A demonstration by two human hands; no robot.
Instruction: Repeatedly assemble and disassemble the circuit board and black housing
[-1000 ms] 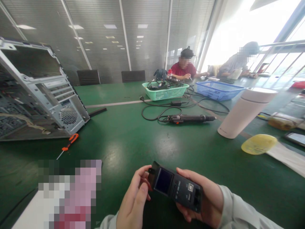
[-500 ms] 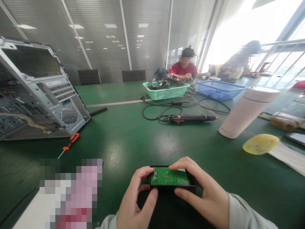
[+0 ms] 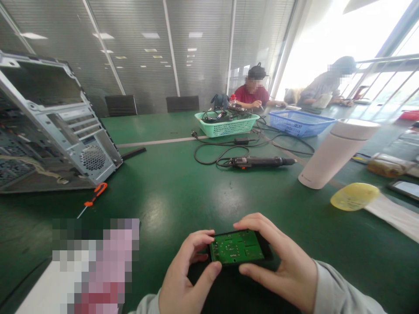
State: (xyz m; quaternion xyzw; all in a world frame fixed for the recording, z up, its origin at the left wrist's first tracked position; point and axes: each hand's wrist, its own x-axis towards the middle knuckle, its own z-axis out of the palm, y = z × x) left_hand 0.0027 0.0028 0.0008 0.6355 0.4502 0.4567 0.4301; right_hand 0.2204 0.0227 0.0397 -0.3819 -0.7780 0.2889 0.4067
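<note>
A green circuit board (image 3: 240,247) sits in a shallow black case (image 3: 266,252) close in front of me. My left hand (image 3: 191,266) grips the left end, thumb on the near edge and fingers at the far left corner. Around the right end is my right hand (image 3: 278,255), its thumb at the near edge and its index finger along the far edge. The board's soldered face is turned up towards me. What lies under the board inside the case is hidden.
An open computer case (image 3: 81,131) stands at left, with an orange-handled screwdriver (image 3: 94,196) before it. Ahead lies a corded electric screwdriver (image 3: 262,162). Behind are a green basket (image 3: 225,127) of cables and a blue basket (image 3: 297,124). A pale tumbler (image 3: 337,152) stands right. Two people sit beyond.
The case and board have tilted, the right end rising a little, and more of the board's face shows. Both hands keep their hold; the view has shifted slightly.
</note>
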